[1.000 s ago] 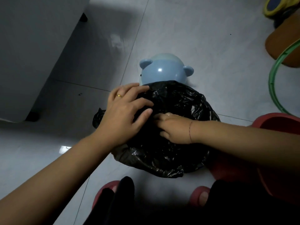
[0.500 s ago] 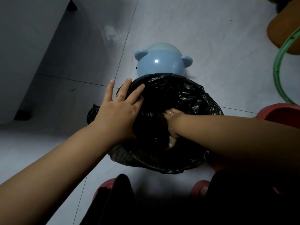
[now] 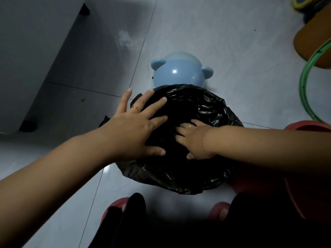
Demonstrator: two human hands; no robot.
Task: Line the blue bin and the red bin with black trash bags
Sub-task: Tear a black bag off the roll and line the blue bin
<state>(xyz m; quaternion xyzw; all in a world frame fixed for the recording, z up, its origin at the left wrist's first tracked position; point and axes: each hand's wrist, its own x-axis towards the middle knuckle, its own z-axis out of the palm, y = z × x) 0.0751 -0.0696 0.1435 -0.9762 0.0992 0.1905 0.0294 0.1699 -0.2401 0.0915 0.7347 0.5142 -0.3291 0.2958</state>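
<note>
A black trash bag (image 3: 206,111) covers the mouth of a bin on the floor, its edge folded over the rim. Behind it shows the blue bin's (image 3: 177,72) bear-shaped lid with two round ears. My left hand (image 3: 136,126) lies flat with spread fingers on the bag's left side. Inside the bag's hollow, my right hand (image 3: 195,138) presses down on the plastic with spread fingers. Part of the red bin (image 3: 308,126) shows at the right edge, behind my right forearm.
A grey cabinet (image 3: 35,51) on dark feet stands at the left. A green hoop (image 3: 308,83) and a brown seat (image 3: 313,42) lie at the upper right. My two pink slippers (image 3: 114,208) are at the bottom, close to the bagged bin. The floor is pale tile.
My right hand has turned from reaching down into the bag to lying flat with fingers spread. My left hand has spread wider over the bag's left side.
</note>
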